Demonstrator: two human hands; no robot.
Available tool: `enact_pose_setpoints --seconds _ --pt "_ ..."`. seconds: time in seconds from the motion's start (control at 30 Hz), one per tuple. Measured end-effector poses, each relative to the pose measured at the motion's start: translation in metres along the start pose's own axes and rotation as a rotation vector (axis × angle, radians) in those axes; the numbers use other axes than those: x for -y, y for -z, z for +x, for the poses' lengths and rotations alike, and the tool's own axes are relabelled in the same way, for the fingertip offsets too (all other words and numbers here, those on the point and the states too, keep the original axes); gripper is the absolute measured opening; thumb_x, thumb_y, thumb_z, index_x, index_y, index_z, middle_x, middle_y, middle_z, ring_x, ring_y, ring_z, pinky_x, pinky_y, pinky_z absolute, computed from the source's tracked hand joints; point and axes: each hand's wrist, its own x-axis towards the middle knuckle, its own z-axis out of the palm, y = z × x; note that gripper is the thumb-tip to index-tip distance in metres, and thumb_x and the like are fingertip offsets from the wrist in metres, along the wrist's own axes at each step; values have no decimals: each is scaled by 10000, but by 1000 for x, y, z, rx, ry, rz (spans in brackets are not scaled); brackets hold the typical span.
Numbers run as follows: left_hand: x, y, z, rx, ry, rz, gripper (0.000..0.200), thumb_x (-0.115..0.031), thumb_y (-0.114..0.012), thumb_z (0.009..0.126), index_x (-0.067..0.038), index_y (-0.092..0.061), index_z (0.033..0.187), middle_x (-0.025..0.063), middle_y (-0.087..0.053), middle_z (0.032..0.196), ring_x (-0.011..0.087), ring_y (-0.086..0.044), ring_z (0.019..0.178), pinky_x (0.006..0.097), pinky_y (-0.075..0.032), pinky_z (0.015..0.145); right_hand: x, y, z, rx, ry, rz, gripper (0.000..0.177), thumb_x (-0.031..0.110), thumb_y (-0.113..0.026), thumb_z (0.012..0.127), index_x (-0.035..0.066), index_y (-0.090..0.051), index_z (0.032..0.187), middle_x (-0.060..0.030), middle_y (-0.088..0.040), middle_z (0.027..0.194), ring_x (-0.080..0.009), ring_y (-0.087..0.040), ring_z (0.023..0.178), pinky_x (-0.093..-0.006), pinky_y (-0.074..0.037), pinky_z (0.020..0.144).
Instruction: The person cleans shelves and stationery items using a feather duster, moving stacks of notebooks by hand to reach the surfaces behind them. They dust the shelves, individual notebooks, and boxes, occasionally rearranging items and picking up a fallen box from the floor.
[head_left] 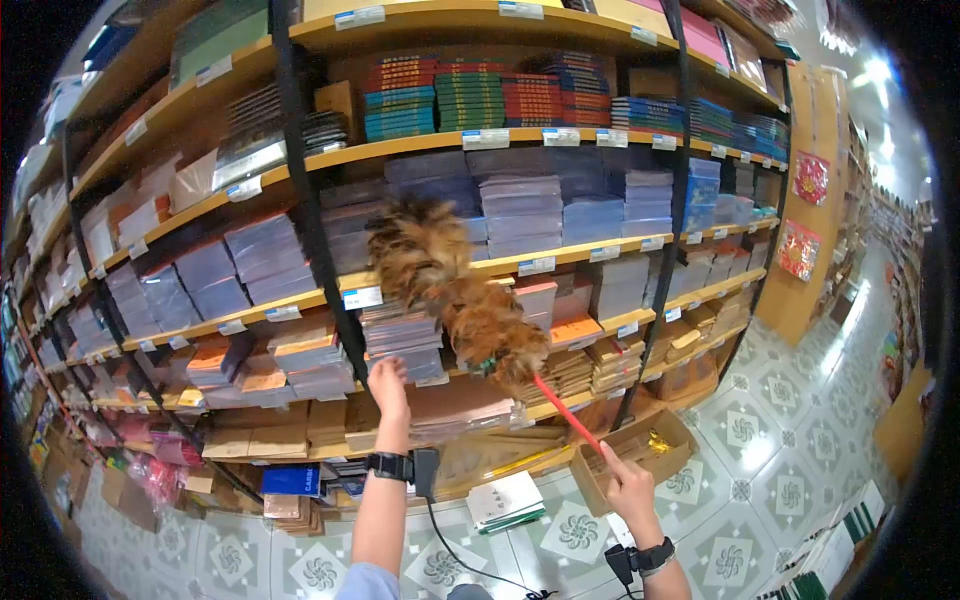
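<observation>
My right hand (628,485) grips the red handle of a feather duster (495,335), index finger stretched along it. Brown, fluffy feathers reach up and left across the shelf fronts, overlapping a shelf edge and the stacks of clear plastic-wrapped packs behind. Raised beside a black shelf post is my left hand (388,385), its fingers loosely bent and apart, with nothing seen in them. Just behind it lies a pile of wrapped packs (400,335). Both wrists wear black straps with small devices.
Tall wooden shelves (390,155) hold colourful boxed stacks, packs and brown envelopes, with price labels along the edges. On the tiled floor stand an open cardboard box (590,480) and a white-topped stack (505,500). A black cable (455,555) hangs near my left arm. An aisle runs off right.
</observation>
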Motion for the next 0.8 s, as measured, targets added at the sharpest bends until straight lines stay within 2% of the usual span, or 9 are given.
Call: enact_pose_setpoints --seconds 0.07,0.2,0.3,0.4,0.5,0.57,0.67,0.73,0.8 --pt "4 -3 19 -37 -106 126 177 -98 -404 796 16 -538 814 66 -563 732 92 -483 589 207 -381 510 -1 4 2 6 -4 6 578 5 -464 590 231 -486 1121 -97 -486 571 -281 -491 502 -375 -413 477" --pt "7 -11 56 -113 -374 465 222 -80 -420 756 27 -549 901 123 -582 822 231 -544 770 300 -410 700 -10 12 20 -118 -35 150 486 0 -475 659 200 -504 1102 -101 -518 612 -278 -512 543 -352 -422 508" --pt "-17 -26 53 -15 -780 1057 317 -112 -476 723 17 -501 1011 183 -504 1027 318 -451 974 358 -342 848 -21 15 46 -264 -41 236 361 28 -492 734 133 -519 1079 -156 -568 772 -276 -547 612 -328 -425 557" --pt "-15 -35 73 114 -956 1362 464 -155 -500 716 -11 -390 1143 161 -376 1196 305 -341 1108 403 -265 920 -26 32 84 -386 -80 235 310 42 -476 764 91 -521 1066 -189 -559 912 -264 -565 688 -322 -425 607" --pt "-22 -58 87 158 -857 1426 495 -190 -497 727 -20 -361 1172 143 -310 1250 299 -274 1161 470 -212 937 -9 63 121 -364 -208 202 291 47 -472 773 67 -519 1060 -181 -570 895 -240 -560 675 -303 -419 606" --pt "-23 -68 101 160 -757 1446 515 -230 -484 741 -36 -339 1196 130 -258 1283 300 -236 1183 513 -182 936 -14 72 140 -478 -44 147 295 47 -470 771 59 -515 1062 -187 -576 841 -220 -535 598 -290 -403 561" --pt "-21 -74 121 210 -610 1569 510 -257 -479 744 -44 -351 1189 133 -282 1270 301 -240 1181 515 -186 935 -8 87 152 -380 -129 147 299 43 -468 767 55 -514 1062 -188 -571 775 -195 -511 551 -281 -390 533" --pt "-28 -79 131 196 -576 1526 481 -265 -478 738 -47 -382 1156 135 -331 1234 310 -272 1156 490 -226 921 -2 89 158 -411 -101 163 338 11 -471 731 87 -527 1056 -169 -556 702 -191 -512 542 -274 -390 524" --pt "-41 -82 141 191 -473 1297 452 -251 -480 733 -24 -404 1116 154 -370 1190 316 -306 1122 462 -271 894 -4 92 158 -325 -23 -85 404 -23 -473 687 131 -535 1055 -144 -537 650 -216 -522 553 -276 -392 521"
